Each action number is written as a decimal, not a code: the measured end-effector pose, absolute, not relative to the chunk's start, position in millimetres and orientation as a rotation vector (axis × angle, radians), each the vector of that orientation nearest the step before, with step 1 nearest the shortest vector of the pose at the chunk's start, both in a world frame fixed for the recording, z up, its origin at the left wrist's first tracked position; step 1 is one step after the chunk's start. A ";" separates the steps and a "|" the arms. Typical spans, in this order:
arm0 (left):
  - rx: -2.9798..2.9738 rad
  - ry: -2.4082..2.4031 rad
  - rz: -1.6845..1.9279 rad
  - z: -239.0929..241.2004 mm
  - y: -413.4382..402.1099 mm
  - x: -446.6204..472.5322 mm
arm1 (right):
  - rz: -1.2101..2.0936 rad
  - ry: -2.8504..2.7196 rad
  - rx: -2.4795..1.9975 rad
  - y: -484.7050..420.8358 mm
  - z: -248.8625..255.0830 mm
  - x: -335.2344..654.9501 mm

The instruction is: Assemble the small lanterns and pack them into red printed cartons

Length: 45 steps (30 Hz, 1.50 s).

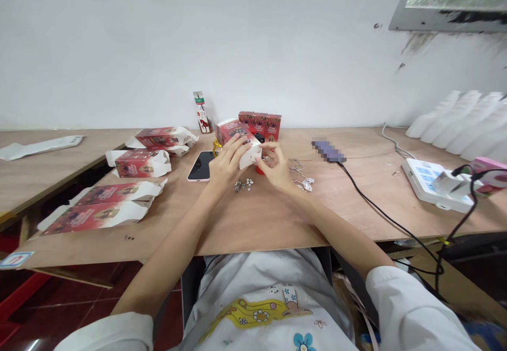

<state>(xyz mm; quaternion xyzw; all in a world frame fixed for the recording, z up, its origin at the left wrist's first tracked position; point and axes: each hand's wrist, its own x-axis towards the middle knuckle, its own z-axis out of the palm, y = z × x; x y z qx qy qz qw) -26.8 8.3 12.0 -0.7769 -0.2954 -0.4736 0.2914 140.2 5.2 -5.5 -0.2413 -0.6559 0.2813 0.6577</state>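
At frame centre, left hand (226, 165) fingers wrap the red carton (236, 132); right hand (279, 170) fingertips pinch at its white flap, contents indiscernible, so a slip could scatter the metal pieces (243, 183) beneath.

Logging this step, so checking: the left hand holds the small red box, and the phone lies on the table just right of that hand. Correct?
Not quite. The head view shows the left hand holding the small red box, but the phone lies on the table just left of that hand, not right of it.
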 end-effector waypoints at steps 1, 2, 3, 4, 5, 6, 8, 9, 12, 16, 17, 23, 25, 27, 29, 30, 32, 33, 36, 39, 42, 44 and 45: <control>-2.064 -0.766 -1.267 12.5 8.2 -27.7 | 0.632 -1.494 -0.542 4.5 -4.3 140.6; -2.061 -0.756 -1.278 12.7 8.3 -28.4 | 0.628 -1.502 -0.541 3.8 -3.0 141.0; -2.068 -0.759 -1.288 12.8 8.5 -29.1 | 0.627 -1.510 -0.544 2.9 -1.8 141.3; -2.081 -0.769 -1.295 12.7 8.9 -29.7 | 0.627 -1.516 -0.550 2.0 -0.8 141.5; -2.099 -0.780 -1.302 12.5 9.2 -30.2 | 0.628 -1.521 -0.557 1.2 0.1 141.5; -2.118 -0.787 -1.310 12.3 9.4 -30.6 | 0.631 -1.526 -0.562 0.6 0.9 141.5; -2.152 -0.780 -1.329 11.9 9.4 -31.0 | 0.645 -1.525 -0.569 0.2 1.8 141.5; -2.161 -0.772 -1.335 11.8 9.2 -31.0 | 0.655 -1.518 -0.573 0.6 2.1 141.8; -2.147 -0.713 -1.335 11.6 8.1 -30.5 | 0.697 -1.491 -0.589 3.2 3.5 144.6; -2.174 -0.611 -1.353 11.4 8.9 -30.8 | 0.738 -1.587 -0.542 6.3 8.5 150.4; -2.190 -0.610 -1.348 11.3 9.6 -31.1 | 0.738 -1.628 -0.519 6.4 9.8 151.1; -2.258 -0.632 -1.325 9.1 7.1 -27.4 | 0.553 -1.728 -0.518 8.5 5.2 151.6; -2.294 -0.618 -1.378 8.0 2.6 -23.4 | 0.399 -1.764 -0.555 11.0 -2.0 154.2; -2.270 -0.666 -1.522 7.4 -1.0 -20.4 | 0.212 -1.859 -0.575 13.0 -10.0 156.9; -2.173 -0.784 -1.763 8.3 -1.3 -20.3 | 0.044 -1.973 -0.577 13.4 -16.9 157.2; -2.112 -0.855 -1.890 9.4 0.1 -21.6 | -0.025 -2.023 -0.576 13.0 -19.5 156.1; -2.039 -0.968 -2.074 12.4 4.9 -26.3 | -0.133 -2.117 -0.582 11.4 -22.7 152.5; -2.047 -1.003 -2.113 13.9 7.5 -29.0 | -0.164 -2.164 -0.585 10.5 -23.3 150.5; -2.221 -1.044 -2.080 16.7 12.2 -34.4 | -0.172 -2.230 -0.578 8.7 -22.6 148.4; -2.380 -1.073 -1.963 16.0 9.7 -33.0 | -0.166 -2.110 -0.606 8.8 -19.3 153.6; -2.464 -1.047 -1.847 14.5 4.2 -28.7 | -0.247 -1.969 -0.643 9.5 -14.1 161.3; -2.530 -1.014 -1.760 14.3 1.2 -26.7 | -0.339 -1.938 -0.686 10.0 -10.8 165.0; -2.558 -1.005 -1.717 14.4 0.2 -26.1 | -0.390 -1.936 -0.724 10.2 -9.6 166.3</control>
